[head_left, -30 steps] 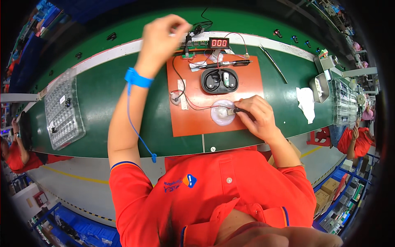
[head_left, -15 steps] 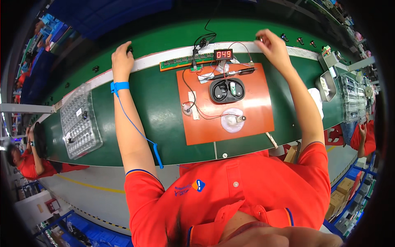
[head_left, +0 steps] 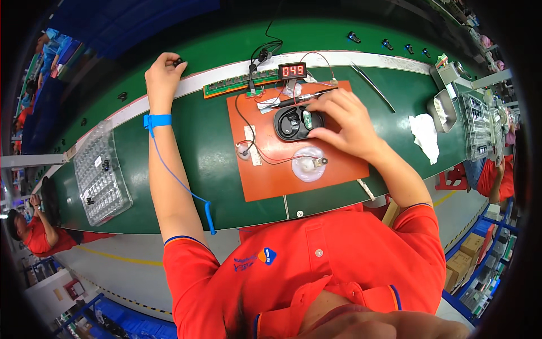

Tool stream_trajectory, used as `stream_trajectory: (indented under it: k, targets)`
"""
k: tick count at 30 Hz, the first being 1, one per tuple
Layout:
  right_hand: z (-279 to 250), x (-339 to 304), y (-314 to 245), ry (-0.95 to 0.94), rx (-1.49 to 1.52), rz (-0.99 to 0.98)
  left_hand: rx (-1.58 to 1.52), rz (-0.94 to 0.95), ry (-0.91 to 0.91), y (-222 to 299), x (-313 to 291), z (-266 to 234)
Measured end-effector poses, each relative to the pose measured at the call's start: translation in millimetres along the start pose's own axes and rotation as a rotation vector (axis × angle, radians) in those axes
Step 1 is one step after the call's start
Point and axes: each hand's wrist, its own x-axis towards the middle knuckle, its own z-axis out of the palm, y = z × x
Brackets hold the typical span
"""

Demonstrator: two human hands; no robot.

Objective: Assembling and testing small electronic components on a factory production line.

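Note:
My left hand (head_left: 163,80) is at the far left, above the white rail, with thumb and fingertips pinched on a small black earbud (head_left: 178,61). A blue wrist strap with a coiled cord is on that wrist. My right hand (head_left: 345,123) is at the open black earbud charging case (head_left: 280,131), its thumb on the near edge and its fingers along the far edge of the right end. Inside the case are a dark rounded piece and a green-and-white piece; the right part is partly hidden by my fingers. Under the case is an orange mat (head_left: 274,186).
Behind the mat are a red-digit display (head_left: 292,70) and a green circuit strip (head_left: 231,86). Tweezers (head_left: 374,87) lie to the right, near a white cloth (head_left: 424,138) and a metal tray (head_left: 446,116). Clear blister trays (head_left: 101,181) are at both sides. Several earbuds (head_left: 387,44) are on the green belt.
My right hand has come from beyond the rail down to the right end of the case. Tweezers now show where the right forearm was. The left hand stays near its place.

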Motion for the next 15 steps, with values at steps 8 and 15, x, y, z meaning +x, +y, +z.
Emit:
stream_trajectory:
  k: [8,15]
  targets:
    - [5,0,-13,-0.035,-0.073,0.093,-0.802,-0.025,-0.305,126,-41,-1]
    - [8,-5,-17,0.004,0.005,0.159,-0.675,0.109,-0.478,170,-90,17]
